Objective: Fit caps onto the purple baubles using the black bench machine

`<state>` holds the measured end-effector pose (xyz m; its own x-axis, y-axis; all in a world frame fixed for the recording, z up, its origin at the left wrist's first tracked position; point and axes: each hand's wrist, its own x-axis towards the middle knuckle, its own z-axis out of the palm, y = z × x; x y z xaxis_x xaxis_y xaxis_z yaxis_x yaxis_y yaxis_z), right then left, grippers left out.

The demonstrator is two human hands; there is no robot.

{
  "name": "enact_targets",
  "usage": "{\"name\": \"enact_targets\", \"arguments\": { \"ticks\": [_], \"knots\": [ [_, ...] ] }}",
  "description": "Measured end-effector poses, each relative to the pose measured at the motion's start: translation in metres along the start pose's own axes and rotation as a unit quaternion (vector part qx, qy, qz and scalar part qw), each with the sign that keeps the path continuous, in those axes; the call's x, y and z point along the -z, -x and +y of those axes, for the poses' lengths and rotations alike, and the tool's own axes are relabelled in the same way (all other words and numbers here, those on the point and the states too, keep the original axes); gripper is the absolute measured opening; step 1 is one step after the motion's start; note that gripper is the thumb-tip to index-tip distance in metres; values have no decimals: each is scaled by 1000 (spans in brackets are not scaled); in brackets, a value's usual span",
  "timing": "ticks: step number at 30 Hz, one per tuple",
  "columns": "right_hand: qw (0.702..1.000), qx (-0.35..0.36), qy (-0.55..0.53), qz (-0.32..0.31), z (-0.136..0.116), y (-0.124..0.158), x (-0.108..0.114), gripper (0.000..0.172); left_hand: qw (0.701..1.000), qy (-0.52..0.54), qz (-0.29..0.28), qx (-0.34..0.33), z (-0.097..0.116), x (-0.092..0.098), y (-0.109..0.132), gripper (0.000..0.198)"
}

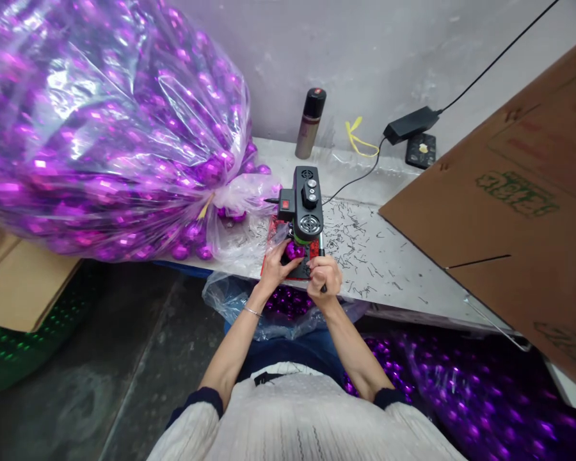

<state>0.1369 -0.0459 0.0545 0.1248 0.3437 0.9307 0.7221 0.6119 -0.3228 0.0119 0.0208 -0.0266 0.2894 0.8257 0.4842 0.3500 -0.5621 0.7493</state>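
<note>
My left hand (273, 267) is closed around a shiny purple ball (295, 250), pinching it between thumb and fingers. The ball sits under the head of a small black bench machine (308, 202) with round vents, knobs and a red switch. My right hand (325, 276) is wrapped round a black lever handle (323, 288) at the machine's right front. Beneath the machine is a red and black base (297, 270). What my right fingertips touch near the base is too small to make out.
A large clear bag of purple balls (125, 141) fills the left. Small dark wire bits (350, 250) litter the bench. Behind stand a spray can (310, 125) and a power adapter (410, 125). A cardboard box (504, 186) leans in from the right. More purple balls (288, 304) lie below the bench edge.
</note>
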Motion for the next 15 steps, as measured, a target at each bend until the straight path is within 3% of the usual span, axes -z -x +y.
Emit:
{"name": "enact_targets", "arguments": {
  "ticks": [5,8,12,15],
  "knots": [
    [1000,25,11,0,0,0,-5,26,1000,1,-1,3,-2,0,-5,56],
    [999,-19,13,23,-9,-18,-2,26,1000,-13,-4,-2,-1,0,-5,57],
    [995,-101,0,6,-23,-53,7,26,997,-51,-3,-51,11,6,22,58],
    [995,-101,-4,-23,-28,-60,13,26,992,-88,-1,-93,23,15,50,72]
  ]
}}
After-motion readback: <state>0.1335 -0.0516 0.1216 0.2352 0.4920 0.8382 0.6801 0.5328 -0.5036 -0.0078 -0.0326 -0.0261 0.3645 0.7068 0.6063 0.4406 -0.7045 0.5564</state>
